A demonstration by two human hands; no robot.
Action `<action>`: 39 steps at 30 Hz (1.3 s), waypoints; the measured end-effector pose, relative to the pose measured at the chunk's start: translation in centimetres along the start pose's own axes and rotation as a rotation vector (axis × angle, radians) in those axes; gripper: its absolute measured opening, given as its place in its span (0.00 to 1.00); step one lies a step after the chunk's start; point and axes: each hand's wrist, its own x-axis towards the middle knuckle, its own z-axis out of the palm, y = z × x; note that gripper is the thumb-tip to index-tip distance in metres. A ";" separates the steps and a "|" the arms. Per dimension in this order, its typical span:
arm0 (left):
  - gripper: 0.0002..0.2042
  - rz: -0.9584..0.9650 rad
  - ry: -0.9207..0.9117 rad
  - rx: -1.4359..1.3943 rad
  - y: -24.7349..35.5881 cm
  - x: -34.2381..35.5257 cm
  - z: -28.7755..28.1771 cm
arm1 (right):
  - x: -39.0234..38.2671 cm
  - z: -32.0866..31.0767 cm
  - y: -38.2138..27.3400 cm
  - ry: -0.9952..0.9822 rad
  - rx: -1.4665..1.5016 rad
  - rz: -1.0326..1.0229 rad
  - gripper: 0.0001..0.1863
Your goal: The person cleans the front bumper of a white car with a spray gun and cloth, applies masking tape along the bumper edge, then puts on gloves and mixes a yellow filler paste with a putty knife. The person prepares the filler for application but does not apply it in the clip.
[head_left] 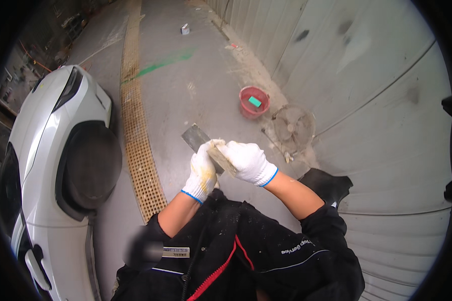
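Both of my hands, in white knitted gloves with blue cuffs, meet at the middle of the view. My left hand [203, 170], its glove stained yellow, is closed around a flat grey rectangular plate [195, 135] that points up and left. My right hand [247, 163] is closed on a narrow flat beige piece [225, 159], perhaps a scraper, lying across the plate. My fingers hide part of both pieces, and I cannot tell whether the two are joined.
A white car [45, 125] stands left, beside a grated drain strip [133, 120]. Ahead right are a red bucket [252, 112] with a green block inside, a dusty fan [291, 128], a panelled wall [371, 85] and a black panel [324, 184]. A small white container [185, 29] sits farther off.
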 end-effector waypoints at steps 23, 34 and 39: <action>0.43 0.511 -0.465 0.290 33.8 44.2 14.6 | 39.1 12.8 37.6 -0.163 1.811 0.719 0.19; 0.32 0.353 -0.207 0.552 40.3 65.7 17.6 | 58.2 18.5 60.7 -0.213 1.564 0.726 0.19; 0.24 0.462 -0.277 0.269 52.4 76.8 21.2 | 67.5 21.5 67.6 -0.129 1.532 0.769 0.20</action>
